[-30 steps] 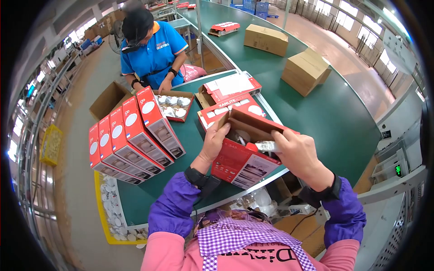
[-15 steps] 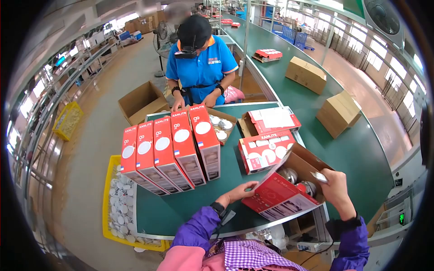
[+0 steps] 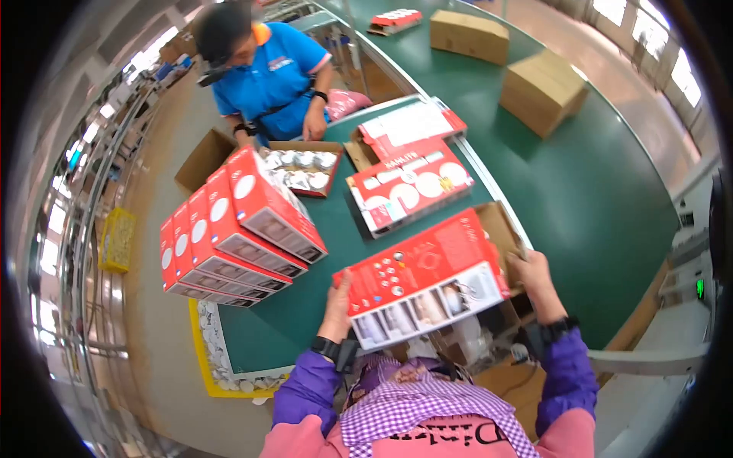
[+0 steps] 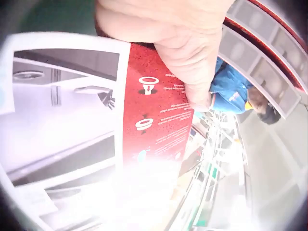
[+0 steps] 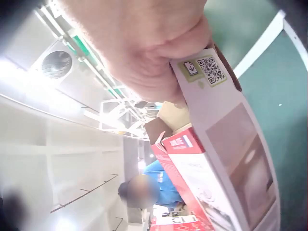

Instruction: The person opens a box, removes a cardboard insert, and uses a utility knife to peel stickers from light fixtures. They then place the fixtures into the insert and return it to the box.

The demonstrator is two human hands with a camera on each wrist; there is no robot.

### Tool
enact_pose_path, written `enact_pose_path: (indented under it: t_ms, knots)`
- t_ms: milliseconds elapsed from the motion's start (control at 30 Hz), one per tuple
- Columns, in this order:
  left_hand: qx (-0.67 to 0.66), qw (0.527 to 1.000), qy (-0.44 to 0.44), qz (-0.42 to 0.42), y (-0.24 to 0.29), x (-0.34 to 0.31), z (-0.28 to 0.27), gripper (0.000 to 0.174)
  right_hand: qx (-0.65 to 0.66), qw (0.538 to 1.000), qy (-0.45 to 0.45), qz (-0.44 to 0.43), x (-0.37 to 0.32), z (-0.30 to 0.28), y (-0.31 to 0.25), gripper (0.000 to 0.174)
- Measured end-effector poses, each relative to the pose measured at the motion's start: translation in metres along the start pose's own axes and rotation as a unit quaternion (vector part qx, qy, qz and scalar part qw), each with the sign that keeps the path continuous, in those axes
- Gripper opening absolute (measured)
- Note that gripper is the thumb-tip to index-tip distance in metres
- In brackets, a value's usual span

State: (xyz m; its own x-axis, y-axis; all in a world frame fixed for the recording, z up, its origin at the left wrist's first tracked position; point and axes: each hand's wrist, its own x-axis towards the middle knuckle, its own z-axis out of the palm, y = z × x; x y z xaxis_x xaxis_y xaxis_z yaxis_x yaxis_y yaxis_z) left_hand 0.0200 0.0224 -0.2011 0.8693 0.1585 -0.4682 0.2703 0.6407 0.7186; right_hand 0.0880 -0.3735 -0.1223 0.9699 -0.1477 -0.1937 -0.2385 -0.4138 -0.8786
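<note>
Holding the red box (image 3: 420,278) in the head view are both hands, over the near edge of the green counter (image 3: 256,340): the left hand (image 3: 337,309) grips its left end, the right hand (image 3: 537,282) its right end. The box slants, its right end farther off. One face is red with small pictures; the near side has a strip of room photos. Brown flaps stand open at the right end; its contents are hidden.

To the left stands a row (image 3: 233,217) of red boxes. Beyond it, a shallow tray (image 3: 334,168) holds white and silver lamps (image 3: 304,160), near a person (image 3: 275,84) in blue. A yellow crate (image 3: 201,343) at near left contains white discs (image 3: 216,343). On the far side of the counter lie two more cases (image 3: 408,185), and farther right two brown cartons (image 3: 544,90).

From the left wrist, the thumb lies along the red panel's edge, beside white lamp icons and a greyish photo; the other fingers' tips cannot be made out.

From the right wrist, the fingers are closed around a pale corner of the box, next to a QR code (image 5: 212,70).
</note>
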Motion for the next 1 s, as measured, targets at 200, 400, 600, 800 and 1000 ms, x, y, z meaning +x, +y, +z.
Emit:
enact_pose_path:
  t_ms: [200, 400, 600, 800, 1000]
  knots:
    - [0.030, 0.999, 0.042, -0.012, 0.034, -0.028, -0.065, 0.061, 0.010, 0.997, 0.026, 0.068, 0.034, 0.020, 0.072, 0.022]
    - [0.057, 0.993, 0.094, -0.051, 0.042, -0.030, -0.105, 0.060, -0.071, 0.995, 0.020, 0.066, 0.059, 0.024, 0.105, 0.027]
    - [0.074, 0.992, 0.083, -0.059, 0.051, -0.022, -0.109, 0.060, -0.066, 0.992, 0.014, 0.109, 0.055, 0.019, 0.119, 0.028]
    - [0.089, 0.991, 0.070, -0.070, 0.057, -0.010, -0.118, 0.056, -0.066, 0.989, 0.047, 0.125, 0.059, 0.000, 0.131, 0.029]
    - [0.057, 0.992, 0.079, -0.086, 0.081, -0.030, -0.127, 0.061, -0.123, 0.984, 0.098, 0.080, 0.079, -0.032, 0.144, 0.028]
